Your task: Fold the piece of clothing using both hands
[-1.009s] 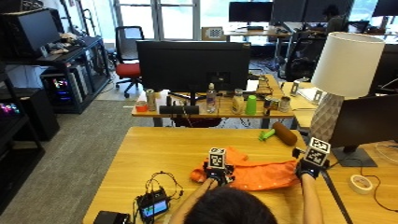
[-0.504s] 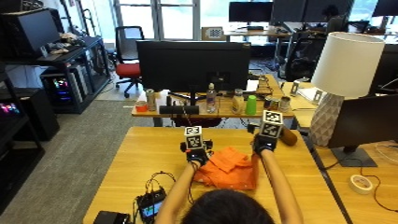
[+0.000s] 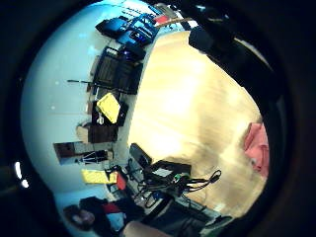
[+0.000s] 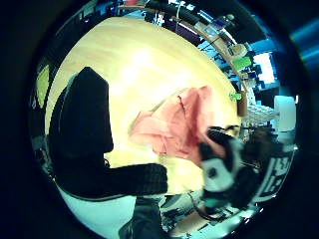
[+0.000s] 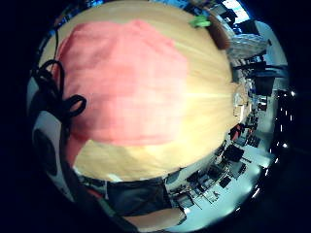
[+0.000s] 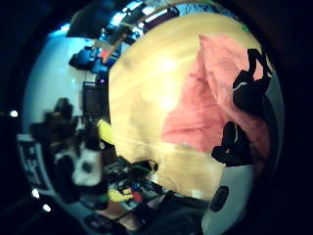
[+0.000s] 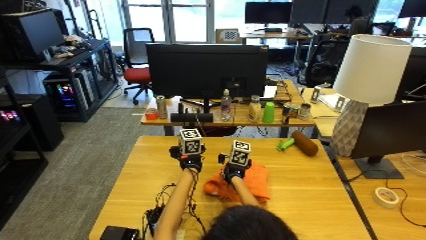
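An orange piece of clothing (image 7: 251, 186) lies bunched in a small heap on the wooden table (image 7: 306, 205), just in front of the person. My right hand (image 7: 233, 172) is over its far left edge, and the cloth (image 5: 121, 82) fills that palm's view, lying flat. My left hand (image 7: 191, 161) is over bare wood left of the cloth and holds nothing. In the left thumb side palm view one of its fingers (image 4: 84, 124) stands apart from the cloth (image 4: 174, 124), with the other hand beside the cloth.
A brown cylinder (image 7: 305, 142) and a green object (image 7: 285, 145) lie at the table's far right. Cables and a small device (image 7: 160, 215) sit near the front left edge. A lamp (image 7: 366, 100) and a tape roll (image 7: 386, 196) are on the neighbouring desk.
The hands, wide apart at the spread cloth's ends a second ago, swung forward, then came back close together. The cloth is now a smaller heap, and the left hand is off it.
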